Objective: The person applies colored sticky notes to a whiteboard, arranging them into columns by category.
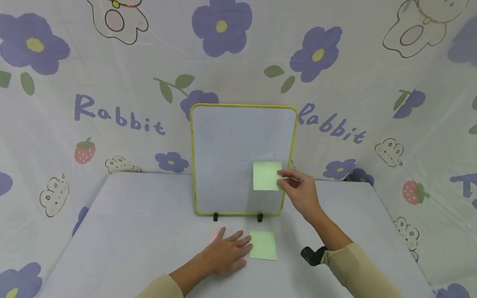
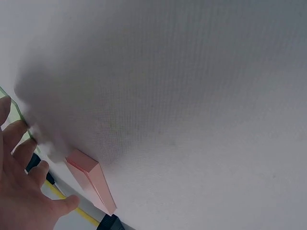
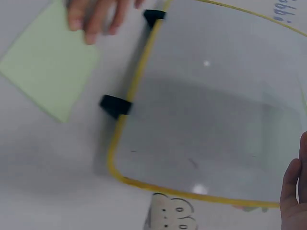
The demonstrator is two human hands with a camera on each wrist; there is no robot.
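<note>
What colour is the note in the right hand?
The note is pale green, clearest in the head view.

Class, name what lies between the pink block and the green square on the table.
In the head view, the person's left hand lies between the pink block and the green square, partly hiding the block.

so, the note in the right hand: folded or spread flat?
Spread flat: head view shows the green note as a full square in front of the whiteboard, right hand pinching its edge.
</note>
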